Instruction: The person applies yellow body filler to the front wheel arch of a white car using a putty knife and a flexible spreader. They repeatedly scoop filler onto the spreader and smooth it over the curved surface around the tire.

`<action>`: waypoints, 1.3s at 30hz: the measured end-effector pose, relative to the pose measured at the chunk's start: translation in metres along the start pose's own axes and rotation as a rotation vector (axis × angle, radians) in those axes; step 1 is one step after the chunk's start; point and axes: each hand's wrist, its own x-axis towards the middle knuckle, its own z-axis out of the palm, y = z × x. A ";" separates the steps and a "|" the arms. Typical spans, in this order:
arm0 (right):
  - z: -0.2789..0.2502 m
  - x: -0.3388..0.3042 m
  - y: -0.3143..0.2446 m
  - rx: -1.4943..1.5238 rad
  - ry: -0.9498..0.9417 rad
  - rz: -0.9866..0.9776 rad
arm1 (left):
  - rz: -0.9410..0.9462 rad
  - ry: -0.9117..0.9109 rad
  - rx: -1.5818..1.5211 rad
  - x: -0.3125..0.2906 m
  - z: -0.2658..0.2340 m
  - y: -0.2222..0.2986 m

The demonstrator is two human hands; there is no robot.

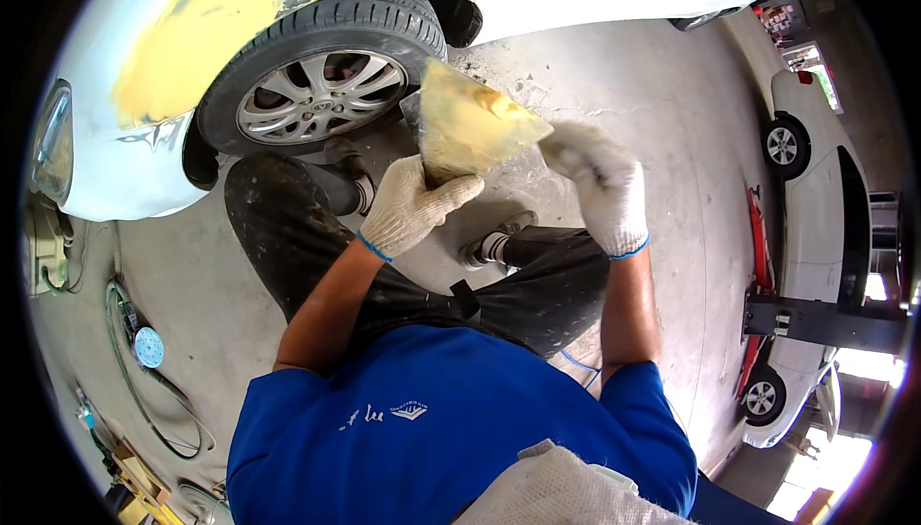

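Note:
My left hand (414, 207), in a white knit glove with a blue cuff edge, is closed on the lower edge of a putty board (459, 132). Yellow filler (494, 103) is smeared over the board, thickest towards its right corner. Close to that corner is my right hand (609, 185), in a matching glove. Motion smears its fingers, so whether it holds anything cannot be made out. Beyond the board stands a white car with a large patch of yellow filler (192, 41) on the fender, above the wheel (321, 103).
My bent knees and shoes (480, 249) are just below the board. On the floor at left lie a sander with a round blue pad (149, 347) and a hose (129, 381). Another white car (815, 237) stands at right, beside a dark lift arm (825, 322) and a red bar (758, 285).

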 end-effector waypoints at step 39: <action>-0.001 -0.013 0.019 0.530 0.229 0.284 | -0.148 -0.047 0.082 -0.003 0.019 -0.020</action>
